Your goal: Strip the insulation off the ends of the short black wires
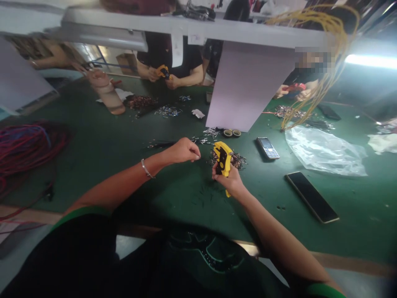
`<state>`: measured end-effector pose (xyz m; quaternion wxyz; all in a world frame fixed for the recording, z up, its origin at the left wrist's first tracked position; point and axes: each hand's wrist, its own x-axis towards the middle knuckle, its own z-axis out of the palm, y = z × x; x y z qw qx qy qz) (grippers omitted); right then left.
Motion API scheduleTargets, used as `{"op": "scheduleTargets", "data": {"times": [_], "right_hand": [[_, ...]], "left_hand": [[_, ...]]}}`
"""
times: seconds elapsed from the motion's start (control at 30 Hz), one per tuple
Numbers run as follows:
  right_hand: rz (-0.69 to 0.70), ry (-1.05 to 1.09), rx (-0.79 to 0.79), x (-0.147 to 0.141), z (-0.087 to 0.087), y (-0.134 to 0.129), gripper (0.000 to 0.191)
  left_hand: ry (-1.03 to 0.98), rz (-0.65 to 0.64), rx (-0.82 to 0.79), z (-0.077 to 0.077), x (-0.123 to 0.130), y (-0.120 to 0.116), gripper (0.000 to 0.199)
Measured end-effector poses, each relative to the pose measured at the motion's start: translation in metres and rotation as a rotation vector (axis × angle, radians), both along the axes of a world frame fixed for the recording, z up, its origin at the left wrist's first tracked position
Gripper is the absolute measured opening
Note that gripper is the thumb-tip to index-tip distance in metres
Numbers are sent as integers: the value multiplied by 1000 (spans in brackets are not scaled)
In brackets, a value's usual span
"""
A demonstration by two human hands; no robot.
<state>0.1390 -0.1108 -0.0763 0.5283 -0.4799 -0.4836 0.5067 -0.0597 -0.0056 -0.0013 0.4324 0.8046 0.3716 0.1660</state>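
Shirt [149, 269] nearest; right hand [230, 180] grips tool [223, 159], left hand [185, 150] near likely wires [161, 144].

Green worktop [186, 198] fills most of the frame. Left edge: bundle of red wires [27, 153]. Upper left: bottle [108, 93], standing tilted in view, beside a brown pile [141, 102]. Upper middle: blue-and-silver bits [168, 111], crumpled white scrap [197, 113]. Center: two tape rolls [232, 133], dark pile of small pieces [238, 160]. Right of center: keypad phone [267, 148], clear plastic bag [325, 151]. Lower right: flat smartphone [312, 197], screen dark.
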Motion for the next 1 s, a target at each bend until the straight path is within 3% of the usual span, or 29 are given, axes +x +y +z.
{"op": "scheduleTargets", "data": {"times": [0.2, 0.4, 0.73, 1.0], "right_hand": [[107, 70, -5, 1, -2, 0, 40], [119, 67, -46, -3, 1, 0, 41], [73, 35, -76, 13, -4, -5, 51], [314, 145, -136, 14, 12, -18, 42]], "left_hand": [[-111, 208, -66, -11, -26, -11, 14], [-154, 281, -56, -7, -45, -14, 13], [-192, 239, 13, -11, -43, -13, 13], [-129, 152, 86, 12, -29, -20, 14]]}}
